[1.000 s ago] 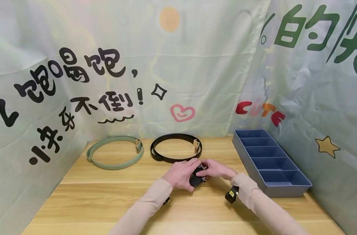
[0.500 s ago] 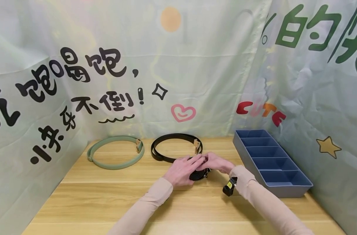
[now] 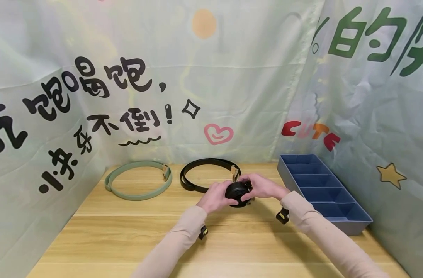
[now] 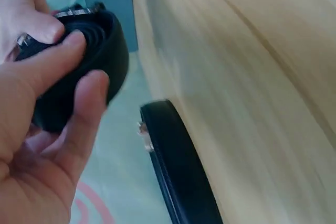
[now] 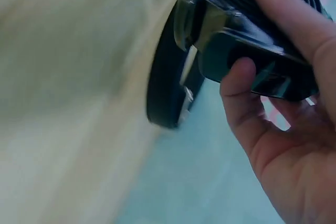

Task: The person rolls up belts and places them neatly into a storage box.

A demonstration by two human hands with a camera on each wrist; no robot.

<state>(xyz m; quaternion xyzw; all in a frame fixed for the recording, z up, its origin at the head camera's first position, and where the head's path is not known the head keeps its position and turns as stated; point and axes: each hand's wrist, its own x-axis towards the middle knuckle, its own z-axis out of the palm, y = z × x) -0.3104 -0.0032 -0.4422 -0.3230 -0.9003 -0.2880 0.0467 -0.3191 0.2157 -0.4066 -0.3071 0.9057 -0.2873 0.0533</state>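
Both hands hold a tightly rolled black belt (image 3: 237,195), which is raised above the table in the head view. My left hand (image 3: 215,197) grips its left side, with thumb and fingers bent round the coil. On the other side my right hand (image 3: 265,187) pinches the buckle end, thumb on the coil's face. The right wrist view shows the shiny metal buckle (image 5: 212,22) against the coil's outer side. Just behind the hands, a second black belt (image 3: 187,184) stands on edge in a wide loop, its gold buckle (image 3: 234,172) partly in view.
A green belt (image 3: 138,197) forms another loop at the back left of the wooden table (image 3: 128,239). At the right stands a blue-grey box (image 3: 350,228) with several compartments in a row. Printed cloth (image 3: 246,96) hangs behind the table and along its sides.
The rolled belt has come up off the table and tilted, with both hands round it. My right hand has shifted from the coil's top to its right side. The looped belts stay put.
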